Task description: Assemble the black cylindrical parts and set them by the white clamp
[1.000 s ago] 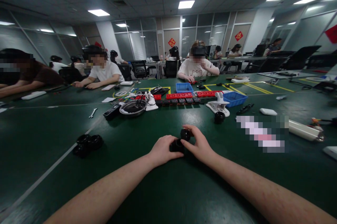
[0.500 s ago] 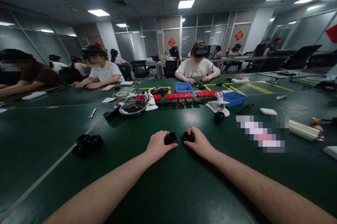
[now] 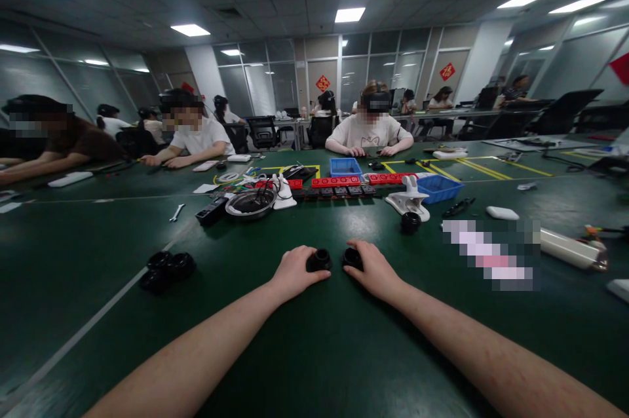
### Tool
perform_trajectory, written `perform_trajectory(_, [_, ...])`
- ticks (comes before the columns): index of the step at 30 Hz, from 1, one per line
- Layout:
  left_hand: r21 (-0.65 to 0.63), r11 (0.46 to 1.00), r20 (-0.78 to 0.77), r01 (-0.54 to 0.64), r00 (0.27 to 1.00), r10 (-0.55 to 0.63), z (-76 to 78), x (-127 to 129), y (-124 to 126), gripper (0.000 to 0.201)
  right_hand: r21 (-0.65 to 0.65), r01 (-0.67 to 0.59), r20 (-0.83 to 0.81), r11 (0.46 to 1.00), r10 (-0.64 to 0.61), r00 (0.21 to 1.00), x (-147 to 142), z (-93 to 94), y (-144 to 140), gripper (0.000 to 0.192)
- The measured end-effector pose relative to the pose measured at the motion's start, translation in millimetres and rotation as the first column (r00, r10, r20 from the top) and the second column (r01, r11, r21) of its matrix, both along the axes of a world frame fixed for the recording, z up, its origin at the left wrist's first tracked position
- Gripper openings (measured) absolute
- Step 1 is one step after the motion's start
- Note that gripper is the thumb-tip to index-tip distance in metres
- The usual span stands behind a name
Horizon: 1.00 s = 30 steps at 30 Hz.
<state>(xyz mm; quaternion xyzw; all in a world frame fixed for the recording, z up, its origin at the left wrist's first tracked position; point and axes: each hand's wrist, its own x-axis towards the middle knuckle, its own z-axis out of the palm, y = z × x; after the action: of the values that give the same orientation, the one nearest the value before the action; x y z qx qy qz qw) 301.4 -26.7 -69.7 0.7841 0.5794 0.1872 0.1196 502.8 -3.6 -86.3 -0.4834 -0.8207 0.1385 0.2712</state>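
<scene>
resting on the green table (image 3: 314, 352), the left hand (image 3: 295, 272) curls its fingers around one small black round part (image 3: 319, 260), while the right hand (image 3: 374, 268) cups a second black part (image 3: 352, 257) just beside it. the two parts sit apart, not joined. a cluster of similar black parts (image 3: 167, 269) lies well apart to the left, seemingly not yet handled.

both hands (image 3: 339, 270) cover most of the two black round parts (image 3: 319, 260), and a pixelated patch (image 3: 491, 254) hides something on the desk (image 3: 314, 339)
</scene>
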Motion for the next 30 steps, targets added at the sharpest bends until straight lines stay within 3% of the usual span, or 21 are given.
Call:
perform_trajectory(4, [0.017,1.0,0.008,-0.008,1.0,0.007,-0.2,1,-1,0.044,0.028,-0.007,0.053,1.0,0.006,0.999,1,2.2,2,0.04])
perform_trajectory(13, [0.031,0.998,-0.02,0.053,0.998,-0.052,3.1,7,-10,0.05,0.071,0.059,0.057,0.996,-0.063,0.996,3,-3.4,6,0.048])
perform_trajectory(19, [0.045,0.987,-0.023,0.157,0.987,-0.156,3.5,6,-10,0.051,0.179,0.082,-0.074,0.98,-0.07,0.995,0,7.2,-1,0.039])
perform_trajectory(25, [0.007,0.93,-0.013,0.367,0.93,-0.367,7.8,10,-16,0.048,0.237,-0.059,-0.103,0.97,0.085,0.991,-7,24.7,-18,0.018])
perform_trajectory(28, [0.014,0.898,-0.018,0.44,0.898,-0.439,10.4,16,-23,0.05,0.227,-0.147,-0.003,0.963,0.151,0.988,-6,42.1,-26,0.014])
perform_trajectory(30, [0.023,0.895,-0.027,0.446,0.895,-0.446,11.3,20,-28,0.051,0.13,-0.196,0.116,0.972,0.181,0.976,-1,55.8,-32,0.012])
